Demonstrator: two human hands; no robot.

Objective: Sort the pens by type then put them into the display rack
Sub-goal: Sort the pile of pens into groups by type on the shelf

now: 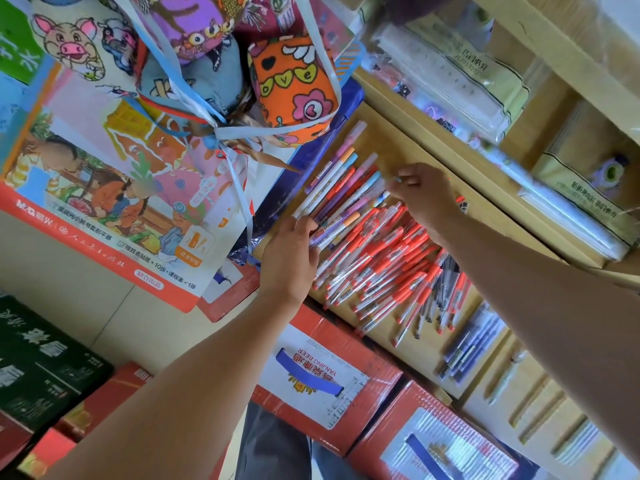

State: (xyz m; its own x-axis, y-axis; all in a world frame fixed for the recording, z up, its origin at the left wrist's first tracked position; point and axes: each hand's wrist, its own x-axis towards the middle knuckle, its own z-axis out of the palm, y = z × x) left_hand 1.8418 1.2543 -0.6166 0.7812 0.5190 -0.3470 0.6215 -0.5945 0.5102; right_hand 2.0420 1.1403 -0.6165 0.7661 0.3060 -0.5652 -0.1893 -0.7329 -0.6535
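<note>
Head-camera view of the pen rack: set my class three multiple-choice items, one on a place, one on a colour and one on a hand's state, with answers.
1. Where do the red pens lie?
A. In the display rack, between pastel-capped pens and dark blue pens
B. On the floor
C. In a hanging bag

2. The handle of the beer carton is:
A. green
B. blue
C. yellow

3. The right hand:
A. hangs idle
B. lies flat
C. pinches a pen's end

Answers: 1A, the red pile sits between them; 2B, a blue strap shows; 3C, it pinches a light-blue cap.
</note>
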